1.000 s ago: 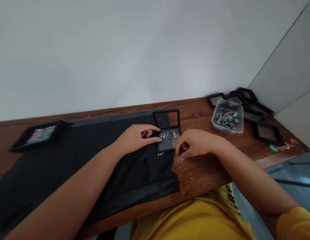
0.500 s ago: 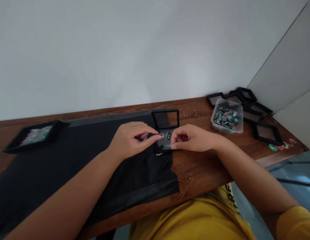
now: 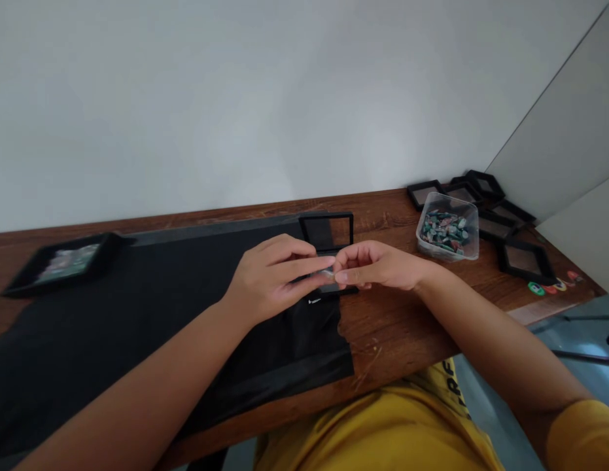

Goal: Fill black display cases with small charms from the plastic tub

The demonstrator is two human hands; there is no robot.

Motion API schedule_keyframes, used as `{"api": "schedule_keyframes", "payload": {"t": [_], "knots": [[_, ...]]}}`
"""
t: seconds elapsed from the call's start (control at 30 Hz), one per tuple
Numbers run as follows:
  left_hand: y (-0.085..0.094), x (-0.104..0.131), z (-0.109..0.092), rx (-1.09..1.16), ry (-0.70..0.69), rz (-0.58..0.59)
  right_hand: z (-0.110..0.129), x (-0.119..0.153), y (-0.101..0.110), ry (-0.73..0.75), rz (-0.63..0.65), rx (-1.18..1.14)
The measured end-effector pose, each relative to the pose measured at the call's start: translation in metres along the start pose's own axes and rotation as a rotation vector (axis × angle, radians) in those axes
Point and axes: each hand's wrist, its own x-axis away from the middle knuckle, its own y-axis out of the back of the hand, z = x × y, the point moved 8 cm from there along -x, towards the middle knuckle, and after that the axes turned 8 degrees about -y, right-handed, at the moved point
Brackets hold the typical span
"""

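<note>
An open black case (image 3: pixel 352 230) with a clear window in its raised lid stands at the right edge of the black mat. Over its lower half my two hands meet at the fingertips. My left hand (image 3: pixel 279 271) is closed, its thumb and fingers pinching a small pale stone (image 3: pixel 328 271). My right hand (image 3: pixel 370 265) is closed too, with thumb and forefinger at the same stone. The hands hide most of the case's lower half and whatever lies in it.
A clear tub (image 3: pixel 449 252) of green and reddish stones stands on the right, beside several black cases (image 3: pixel 524 260). Small round stickers (image 3: pixel 536 288) lie near the right edge. At the far left is a black tray (image 3: pixel 24 278) of stones on the black mat (image 3: pixel 137 307).
My left hand has moved right, and its fingertips now meet those of my right hand. The row of stones seen in the case before is now covered.
</note>
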Motion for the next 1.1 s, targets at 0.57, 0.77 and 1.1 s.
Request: {"api": "schedule_keyframes", "payload": {"t": [0.57, 0.77, 1.1], "knots": [[0.007, -0.005, -0.009, 0.145, -0.049, -0.165, -0.008, -0.005, 0.003, -0.020, -0.038, -0.137], [0.007, 0.000, 0.003, 0.291, 0.111, -0.210, -0.007, -0.005, 0.007, -0.022, -0.076, -0.111], [0.002, 0.002, 0.007, 0.348, 0.197, -0.195, -0.007, -0.004, 0.010, -0.021, -0.171, -0.118]]}}
